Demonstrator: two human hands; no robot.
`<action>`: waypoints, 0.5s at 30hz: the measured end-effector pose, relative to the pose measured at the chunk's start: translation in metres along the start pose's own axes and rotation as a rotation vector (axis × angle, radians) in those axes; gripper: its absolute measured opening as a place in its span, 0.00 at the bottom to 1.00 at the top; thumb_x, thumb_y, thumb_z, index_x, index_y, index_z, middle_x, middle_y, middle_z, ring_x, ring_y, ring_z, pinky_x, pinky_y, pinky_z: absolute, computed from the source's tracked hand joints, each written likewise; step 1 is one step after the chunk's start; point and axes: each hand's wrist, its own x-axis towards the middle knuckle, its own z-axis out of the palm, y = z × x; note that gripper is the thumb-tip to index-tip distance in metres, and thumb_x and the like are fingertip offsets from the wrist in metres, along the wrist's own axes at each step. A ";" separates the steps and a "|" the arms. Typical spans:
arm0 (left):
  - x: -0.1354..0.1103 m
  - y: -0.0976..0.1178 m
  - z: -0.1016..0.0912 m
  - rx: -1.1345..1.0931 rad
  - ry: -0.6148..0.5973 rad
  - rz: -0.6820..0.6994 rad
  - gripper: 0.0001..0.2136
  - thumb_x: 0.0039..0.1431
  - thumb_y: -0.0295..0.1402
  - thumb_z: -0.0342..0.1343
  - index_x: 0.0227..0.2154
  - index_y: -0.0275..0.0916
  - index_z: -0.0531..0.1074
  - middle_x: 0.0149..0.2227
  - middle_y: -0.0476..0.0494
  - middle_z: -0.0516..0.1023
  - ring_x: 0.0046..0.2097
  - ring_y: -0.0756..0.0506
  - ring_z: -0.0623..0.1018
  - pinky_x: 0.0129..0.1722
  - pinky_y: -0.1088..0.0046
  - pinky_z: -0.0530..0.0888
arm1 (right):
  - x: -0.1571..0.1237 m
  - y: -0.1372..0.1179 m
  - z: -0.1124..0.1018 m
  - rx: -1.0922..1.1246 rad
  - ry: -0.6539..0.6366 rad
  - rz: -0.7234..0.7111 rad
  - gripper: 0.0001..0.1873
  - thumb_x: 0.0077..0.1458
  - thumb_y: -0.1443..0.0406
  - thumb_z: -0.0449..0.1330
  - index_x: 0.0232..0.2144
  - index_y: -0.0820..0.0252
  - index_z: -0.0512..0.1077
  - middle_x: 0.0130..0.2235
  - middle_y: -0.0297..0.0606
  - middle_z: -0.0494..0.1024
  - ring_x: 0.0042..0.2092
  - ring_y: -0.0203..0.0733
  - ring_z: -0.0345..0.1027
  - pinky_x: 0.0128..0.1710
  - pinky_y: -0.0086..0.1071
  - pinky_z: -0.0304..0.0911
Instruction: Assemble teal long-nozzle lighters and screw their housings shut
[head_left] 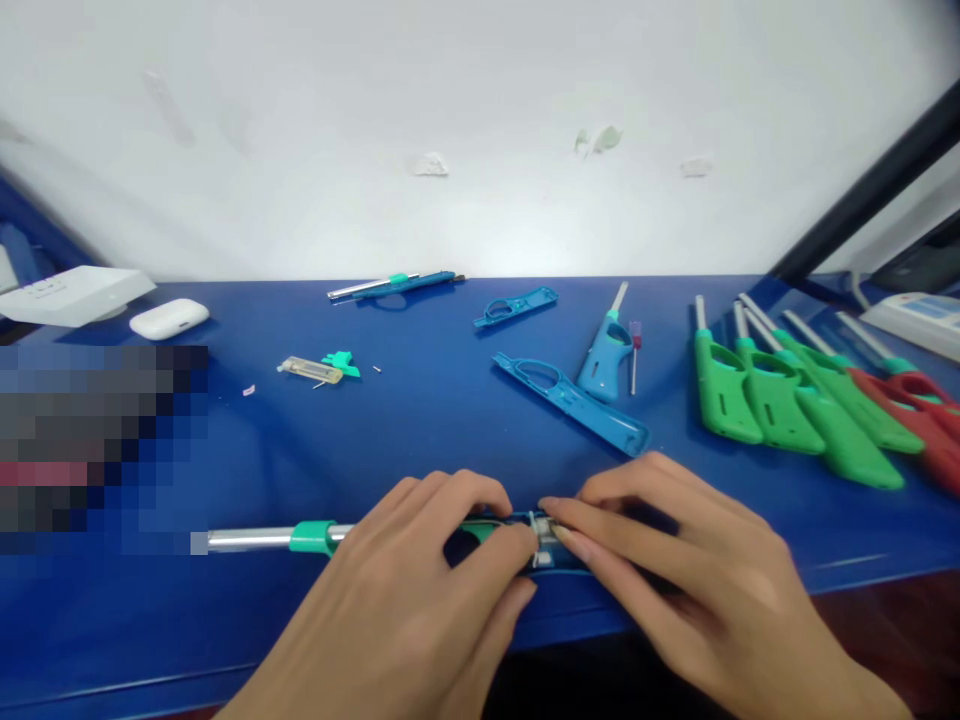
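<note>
A long-nozzle gas lighter (313, 537) lies lengthwise at the table's front edge, its metal tube pointing left from a green collar. The casing is opened up, with a blue half shell under my fingers. My left hand (427, 570) is closed around this lighter's handle, thumb and fingertips at the inner parts. From the other side, my right hand (690, 550) pinches at a small pale part (546, 530) inside the shell; my fingertips partly hide it. A loose blue half shell (574, 405) lies just beyond my right hand.
Green lighters (780, 405) and red lighters (911, 410) lie at the right. Farther back are a blue lighter (606, 358), a small screwdriver (635, 355), another half shell (517, 307) and an opened lighter (405, 287). A clear fuel tank (311, 371) and white case (170, 318) sit left.
</note>
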 end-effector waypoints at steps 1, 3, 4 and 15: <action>0.000 0.000 0.000 0.007 0.004 -0.002 0.12 0.73 0.25 0.49 0.43 0.43 0.78 0.44 0.45 0.80 0.40 0.44 0.80 0.42 0.64 0.80 | 0.000 0.000 0.000 -0.001 0.000 0.000 0.13 0.69 0.71 0.62 0.52 0.54 0.77 0.45 0.36 0.77 0.44 0.36 0.69 0.43 0.32 0.69; 0.001 0.001 -0.001 0.030 0.007 -0.012 0.11 0.73 0.27 0.51 0.44 0.44 0.79 0.43 0.45 0.80 0.40 0.45 0.80 0.42 0.66 0.80 | -0.001 0.000 0.000 0.000 -0.003 0.002 0.12 0.69 0.70 0.62 0.52 0.54 0.77 0.45 0.36 0.77 0.44 0.37 0.69 0.43 0.32 0.69; 0.002 0.001 -0.001 0.043 0.011 -0.004 0.10 0.73 0.28 0.52 0.44 0.44 0.80 0.43 0.44 0.80 0.40 0.45 0.81 0.42 0.67 0.81 | -0.001 0.000 0.000 0.002 -0.006 0.003 0.12 0.69 0.70 0.62 0.52 0.54 0.77 0.45 0.36 0.78 0.43 0.37 0.69 0.42 0.32 0.70; 0.006 0.002 -0.003 0.106 0.018 0.033 0.09 0.72 0.32 0.55 0.44 0.45 0.82 0.43 0.42 0.80 0.42 0.43 0.80 0.43 0.67 0.81 | -0.001 -0.001 0.000 0.007 -0.010 0.004 0.12 0.69 0.70 0.61 0.52 0.54 0.78 0.44 0.38 0.78 0.42 0.40 0.72 0.40 0.35 0.71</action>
